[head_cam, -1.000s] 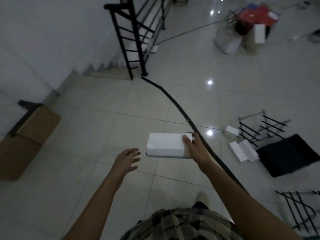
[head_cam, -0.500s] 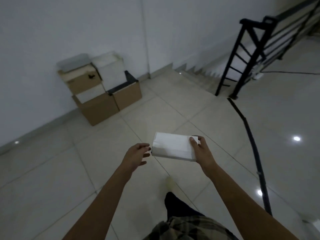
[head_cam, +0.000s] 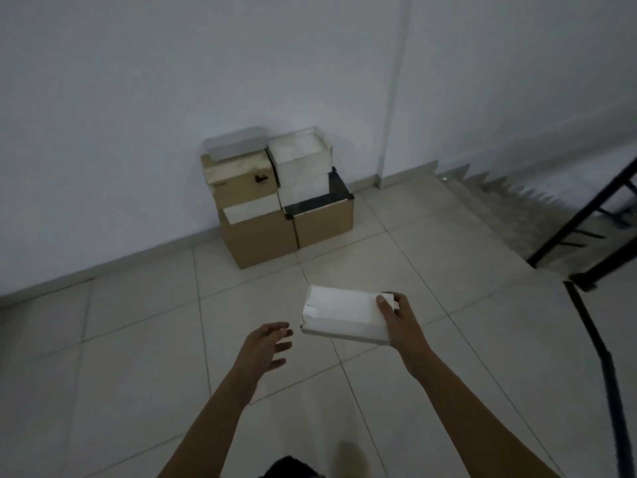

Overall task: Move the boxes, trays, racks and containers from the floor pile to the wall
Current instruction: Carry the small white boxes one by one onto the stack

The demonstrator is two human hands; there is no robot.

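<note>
My right hand [head_cam: 396,320] grips the right end of a flat white box [head_cam: 341,313], thumb on top, and holds it level in the air above the tiled floor. My left hand [head_cam: 267,346] hovers just left of the box with its fingers spread, not touching it. Ahead against the white wall [head_cam: 241,81] stands a stack of boxes: two brown cardboard boxes [head_cam: 262,238] at the bottom, a smaller brown box [head_cam: 241,182], white containers [head_cam: 300,160] and a grey lidded tray [head_cam: 234,143] on top.
A stairwell [head_cam: 499,201] drops away at the right, with a black metal railing [head_cam: 593,215] beside it. A black cable strip [head_cam: 599,357] runs along the floor at the right edge. Pale tiles lie between me and the stack.
My view has swung left from the floor pile to the wall, and the stack is now straight ahead and closer. My right hand still carries the white box; my left hand stays beside it.
</note>
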